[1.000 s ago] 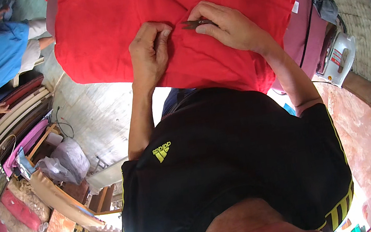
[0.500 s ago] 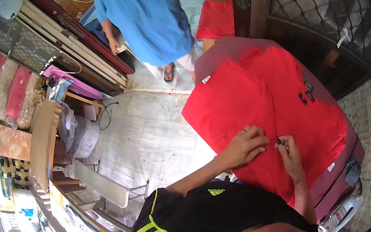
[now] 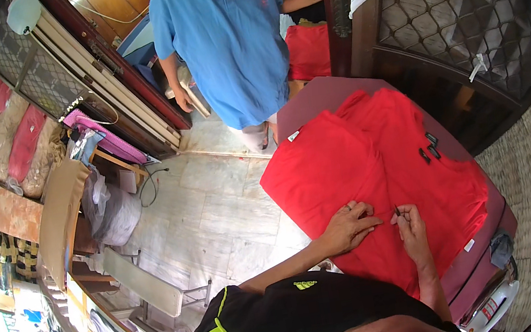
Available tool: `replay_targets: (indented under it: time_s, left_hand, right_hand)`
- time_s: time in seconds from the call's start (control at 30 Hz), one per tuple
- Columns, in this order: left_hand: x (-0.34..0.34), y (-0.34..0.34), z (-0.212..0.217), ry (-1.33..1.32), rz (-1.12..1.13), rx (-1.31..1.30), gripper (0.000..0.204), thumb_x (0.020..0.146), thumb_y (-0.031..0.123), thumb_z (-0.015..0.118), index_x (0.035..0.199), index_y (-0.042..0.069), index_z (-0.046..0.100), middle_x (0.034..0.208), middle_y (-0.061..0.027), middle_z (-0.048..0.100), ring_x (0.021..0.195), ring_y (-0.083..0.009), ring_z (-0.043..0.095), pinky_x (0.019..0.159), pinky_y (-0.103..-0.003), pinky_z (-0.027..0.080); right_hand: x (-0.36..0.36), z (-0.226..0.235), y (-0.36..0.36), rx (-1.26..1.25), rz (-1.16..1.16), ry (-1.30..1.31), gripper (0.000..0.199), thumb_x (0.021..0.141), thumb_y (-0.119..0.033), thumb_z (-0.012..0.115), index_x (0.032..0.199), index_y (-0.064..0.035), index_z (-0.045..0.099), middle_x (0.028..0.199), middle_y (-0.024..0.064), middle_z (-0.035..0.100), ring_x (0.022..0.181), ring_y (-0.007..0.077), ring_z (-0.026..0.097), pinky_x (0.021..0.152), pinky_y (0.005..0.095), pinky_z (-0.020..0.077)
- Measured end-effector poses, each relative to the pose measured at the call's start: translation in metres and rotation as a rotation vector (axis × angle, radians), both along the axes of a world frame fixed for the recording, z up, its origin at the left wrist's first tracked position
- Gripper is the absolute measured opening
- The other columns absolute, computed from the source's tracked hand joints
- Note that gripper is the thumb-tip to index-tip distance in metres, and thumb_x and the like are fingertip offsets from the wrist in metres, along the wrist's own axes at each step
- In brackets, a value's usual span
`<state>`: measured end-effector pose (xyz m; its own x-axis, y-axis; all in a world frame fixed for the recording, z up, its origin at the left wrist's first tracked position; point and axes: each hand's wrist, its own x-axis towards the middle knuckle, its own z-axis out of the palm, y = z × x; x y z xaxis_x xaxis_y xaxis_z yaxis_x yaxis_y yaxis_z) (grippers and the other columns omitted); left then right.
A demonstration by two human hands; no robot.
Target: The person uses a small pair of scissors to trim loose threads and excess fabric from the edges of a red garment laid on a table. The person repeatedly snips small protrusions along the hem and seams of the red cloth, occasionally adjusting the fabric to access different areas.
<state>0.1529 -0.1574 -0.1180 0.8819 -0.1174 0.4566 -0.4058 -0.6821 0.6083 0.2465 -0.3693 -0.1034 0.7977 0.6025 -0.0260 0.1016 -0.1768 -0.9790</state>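
Note:
A bright red garment (image 3: 320, 164) lies spread over a maroon padded table (image 3: 303, 95). My left hand (image 3: 347, 228) rests on the cloth near its close edge, palm down with fingers stretched to the right, a ring on one. Just to the right, my right hand (image 3: 412, 230) pinches a small dark pointed tool whose exact kind is too small to make out; its tip stands up between thumb and finger, beside a fold line in the cloth. Three small black pieces (image 3: 432, 138) lie on the garment farther right. White tags show at its edges.
A person in a blue shirt (image 3: 219, 42) stands beyond the table, in a doorway. Red cloth (image 3: 309, 53) is stacked behind. An iron (image 3: 493, 310) with a white body stands at the near right corner. A folding stool (image 3: 142, 280) and bagged goods (image 3: 114, 209) are at left.
The view has tilted slightly, so the table sits lower. Both hands stay near the same spot on the cloth. The person in blue has shifted slightly to the right.

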Motion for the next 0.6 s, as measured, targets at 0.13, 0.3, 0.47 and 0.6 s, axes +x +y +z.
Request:
replay_targets:
  time_s: [0.13,0.3,0.47,0.6]
  left_hand:
    - [0.000,0.002,0.000,-0.013,0.001,-0.002,0.026,0.088,0.013,0.068,0.114,0.015,0.068,0.112,-0.0090,0.056,0.097,-0.0277,0.055,0.082,-0.040,0.046]
    - [-0.001,0.004,-0.004,-0.022,0.003,-0.032,0.027,0.088,0.013,0.068,0.115,0.013,0.067,0.111,-0.0089,0.058,0.097,-0.0281,0.056,0.082,-0.041,0.047]
    - [-0.003,0.008,0.000,0.040,0.006,-0.044,0.028,0.087,0.013,0.069,0.116,0.013,0.068,0.109,-0.0090,0.059,0.098,-0.0293,0.058,0.083,-0.041,0.048]
    - [0.008,0.009,-0.003,-0.072,0.026,0.013,0.028,0.085,0.011,0.069,0.113,0.012,0.068,0.106,-0.0107,0.061,0.094,-0.0311,0.060,0.081,-0.042,0.049]
  right_hand:
    - [0.000,0.003,0.001,0.037,-0.012,0.062,0.012,0.102,-0.009,0.048,0.111,-0.0020,0.053,0.090,0.0012,0.060,0.064,0.0044,0.046,0.057,0.0198,0.0390]
    - [0.000,-0.001,0.003,0.088,-0.008,0.072,0.012,0.102,-0.010,0.048,0.112,-0.0031,0.052,0.089,-0.0003,0.060,0.059,0.0014,0.039,0.051,0.0181,0.0336]
    - [-0.001,-0.001,0.007,0.078,-0.017,0.089,0.012,0.102,-0.009,0.048,0.112,-0.0028,0.052,0.089,0.0006,0.060,0.060,0.0022,0.041,0.052,0.0186,0.0350]
    - [0.004,-0.011,0.000,0.076,-0.055,0.067,0.013,0.102,-0.008,0.048,0.113,-0.0009,0.052,0.091,0.0037,0.062,0.075,0.0094,0.054,0.069,0.0245,0.0468]
